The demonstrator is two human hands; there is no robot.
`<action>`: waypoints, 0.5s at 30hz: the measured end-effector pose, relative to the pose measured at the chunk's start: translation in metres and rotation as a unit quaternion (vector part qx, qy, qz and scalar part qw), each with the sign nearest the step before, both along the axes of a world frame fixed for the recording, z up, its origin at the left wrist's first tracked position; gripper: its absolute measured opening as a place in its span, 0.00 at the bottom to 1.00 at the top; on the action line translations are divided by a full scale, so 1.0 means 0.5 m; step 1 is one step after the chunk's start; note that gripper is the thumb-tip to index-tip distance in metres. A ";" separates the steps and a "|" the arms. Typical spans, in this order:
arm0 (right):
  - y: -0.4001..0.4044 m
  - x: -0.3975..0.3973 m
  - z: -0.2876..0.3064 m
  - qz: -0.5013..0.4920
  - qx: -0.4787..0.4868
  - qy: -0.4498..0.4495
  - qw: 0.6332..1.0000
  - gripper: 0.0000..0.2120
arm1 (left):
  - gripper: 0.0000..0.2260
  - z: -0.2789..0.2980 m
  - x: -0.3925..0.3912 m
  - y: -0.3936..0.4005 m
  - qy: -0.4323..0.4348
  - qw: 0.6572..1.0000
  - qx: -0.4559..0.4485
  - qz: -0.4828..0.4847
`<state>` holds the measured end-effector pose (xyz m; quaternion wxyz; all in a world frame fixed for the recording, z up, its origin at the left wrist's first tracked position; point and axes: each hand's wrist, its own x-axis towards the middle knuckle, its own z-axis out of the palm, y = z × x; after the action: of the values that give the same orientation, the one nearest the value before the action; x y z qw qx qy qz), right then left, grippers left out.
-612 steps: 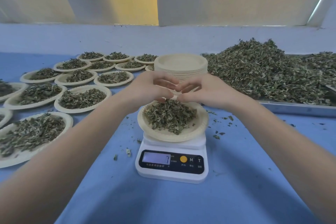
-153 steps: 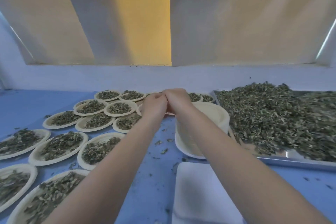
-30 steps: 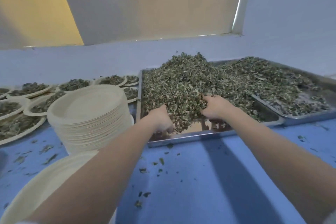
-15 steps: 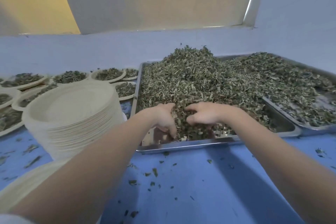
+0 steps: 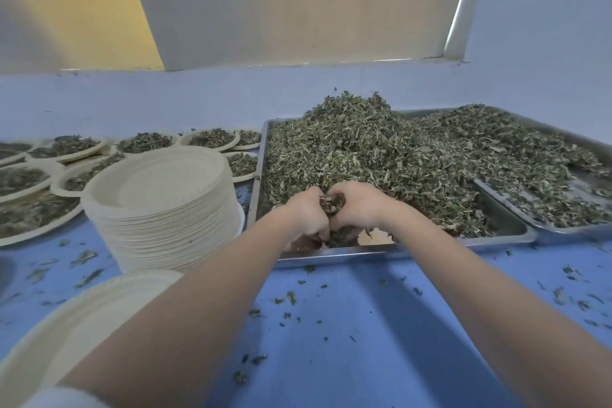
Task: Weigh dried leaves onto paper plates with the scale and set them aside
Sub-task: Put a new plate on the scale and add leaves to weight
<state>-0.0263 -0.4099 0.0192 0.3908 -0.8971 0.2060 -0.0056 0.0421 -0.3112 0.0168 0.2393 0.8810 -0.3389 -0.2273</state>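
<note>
Leaves (image 5: 364,156) are bunched between both hands at the near edge of the pile. The left hand (image 5: 306,215) and right hand (image 5: 359,205) are curled toward each other, knuckles nearly touching, and together they clutch a clump of dried leaf; bits of it show in the gap between the thumbs. The hands sit low over the front of the tray (image 5: 496,235), where bare metal shows just beneath them.

Outward from there, the tray carries a tall heap that rises behind the hands, and a second tray (image 5: 596,232) of leaves overlaps it on the right. Left of the first tray stands a high stack (image 5: 162,209) of unused paper plates. Nearer the person, at lower left, one bare plate (image 5: 76,318) lies partly hidden by the left forearm; the scale itself cannot be seen, so whether this plate sits on it cannot be told. Beyond the stack, many filled plates (image 5: 212,139) are spread over the far left of the desk (image 5: 364,325), whose blue top is littered with crumbs of leaf.

As a judgement, the job is well under way but far from over: a good number of portions stand set aside, while both trays and the tall stack point to many more. The handful now held appears meant for the bare plate, with weighing and setting aside not yet done for this portion.
</note>
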 end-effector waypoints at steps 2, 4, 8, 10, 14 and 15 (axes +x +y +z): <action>0.009 -0.005 0.018 -0.001 0.023 -0.034 0.999 0.26 | 0.32 0.015 -0.004 0.017 0.012 0.999 -0.035 0.017; 0.030 -0.011 0.045 0.018 0.008 -0.045 0.999 0.30 | 0.32 0.034 -0.013 0.041 0.011 0.998 -0.057 0.027; 0.088 -0.016 0.102 0.039 0.011 -0.073 0.997 0.33 | 0.29 0.087 -0.031 0.100 -0.021 0.997 -0.062 0.038; 0.131 -0.020 0.128 0.053 0.014 -0.084 0.995 0.35 | 0.23 0.119 -0.039 0.143 -0.049 0.996 -0.059 0.040; 0.231 -0.027 0.171 0.097 0.011 -0.117 0.988 0.33 | 0.18 0.170 -0.052 0.253 -0.097 0.991 -0.065 0.066; 0.259 -0.028 0.179 0.108 0.017 -0.128 0.986 0.30 | 0.18 0.182 -0.053 0.285 -0.093 0.990 -0.076 0.071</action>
<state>-0.0401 -0.2806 0.1089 0.4272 -0.8993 0.0561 -0.0747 0.0156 -0.1688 0.1075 0.2881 0.8995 -0.3129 -0.1002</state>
